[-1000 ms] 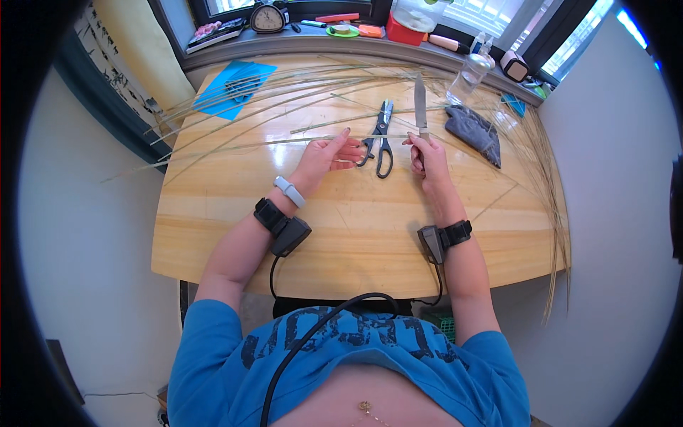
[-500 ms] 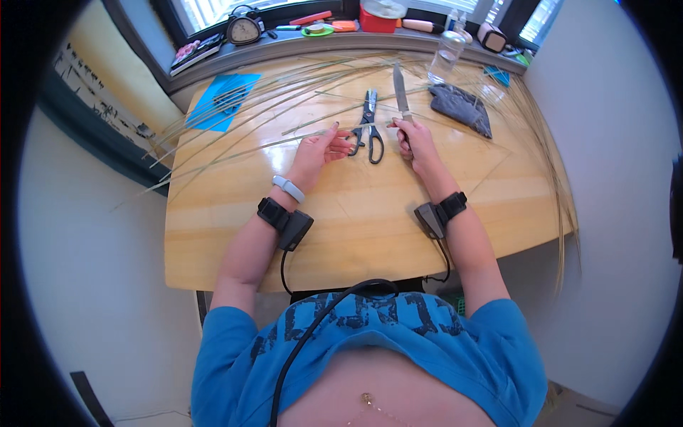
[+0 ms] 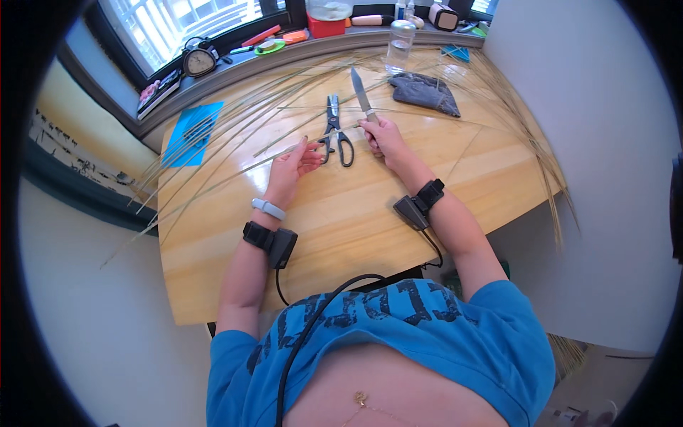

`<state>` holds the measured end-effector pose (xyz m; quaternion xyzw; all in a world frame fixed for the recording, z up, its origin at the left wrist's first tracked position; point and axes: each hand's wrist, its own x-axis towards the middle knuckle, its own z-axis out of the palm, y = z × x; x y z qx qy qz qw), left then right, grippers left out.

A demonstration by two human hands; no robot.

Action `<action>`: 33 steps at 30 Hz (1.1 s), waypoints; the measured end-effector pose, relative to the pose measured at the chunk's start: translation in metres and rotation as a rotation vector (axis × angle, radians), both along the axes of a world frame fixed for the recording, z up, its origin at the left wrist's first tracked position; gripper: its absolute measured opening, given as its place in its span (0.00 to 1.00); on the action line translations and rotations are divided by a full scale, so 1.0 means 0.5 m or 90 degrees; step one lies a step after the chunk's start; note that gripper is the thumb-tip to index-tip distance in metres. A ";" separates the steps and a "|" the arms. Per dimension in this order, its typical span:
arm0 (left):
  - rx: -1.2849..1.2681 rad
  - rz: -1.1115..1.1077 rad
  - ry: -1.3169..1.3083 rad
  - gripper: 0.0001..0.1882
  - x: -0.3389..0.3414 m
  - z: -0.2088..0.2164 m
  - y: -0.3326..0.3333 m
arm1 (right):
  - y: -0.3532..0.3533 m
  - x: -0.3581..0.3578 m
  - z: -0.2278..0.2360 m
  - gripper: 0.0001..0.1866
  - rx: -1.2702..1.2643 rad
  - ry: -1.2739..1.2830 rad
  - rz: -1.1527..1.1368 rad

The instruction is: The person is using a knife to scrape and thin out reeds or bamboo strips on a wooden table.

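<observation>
My left hand point(image 3: 293, 167) pinches a long, thin, pale green-brown strip point(image 3: 235, 174) between thumb and finger, with its other fingers loosely spread. The strip runs off past the table's left edge, and its other end reaches toward my right hand point(image 3: 385, 142). That hand is closed around the handle of a knife point(image 3: 361, 92), whose blade points up and away from me. The strip's end appears to be at my right thumb, though the exact contact is too small to tell. Between the hands lies a pair of black-handled scissors point(image 3: 334, 128), tips pointing away.
Several more long strips point(image 3: 270, 89) fan across the table point(image 3: 341, 220), and others point(image 3: 523, 124) hang over its right side. A blue sheet point(image 3: 192, 135) lies at left. At the back are a dark grey pouch point(image 3: 425, 94) and a clear jar point(image 3: 399, 50). A clock point(image 3: 198, 60) stands on the sill.
The whole view has shifted and tilted, so the table and sill sit differently in it. Both hands keep nearly the same place beside the scissors, still holding the strip and the knife.
</observation>
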<state>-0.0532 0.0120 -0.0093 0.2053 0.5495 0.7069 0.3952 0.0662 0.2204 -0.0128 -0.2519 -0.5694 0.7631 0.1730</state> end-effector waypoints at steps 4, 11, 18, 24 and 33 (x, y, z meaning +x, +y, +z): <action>0.012 0.017 0.000 0.21 -0.001 0.007 0.000 | -0.005 -0.008 -0.003 0.10 0.029 -0.017 -0.004; 0.021 0.041 -0.016 0.21 0.003 0.016 -0.003 | 0.065 0.104 0.050 0.15 0.485 -0.147 -0.107; 0.004 0.037 -0.004 0.21 0.010 0.019 -0.005 | 0.117 0.302 0.122 0.17 0.781 -0.634 -0.112; 0.000 0.036 0.010 0.20 0.009 0.014 0.001 | 0.141 0.270 0.060 0.17 0.773 -0.584 -0.096; 0.004 0.021 0.023 0.19 0.001 0.010 -0.004 | 0.232 0.112 0.012 0.17 0.848 -0.502 -0.181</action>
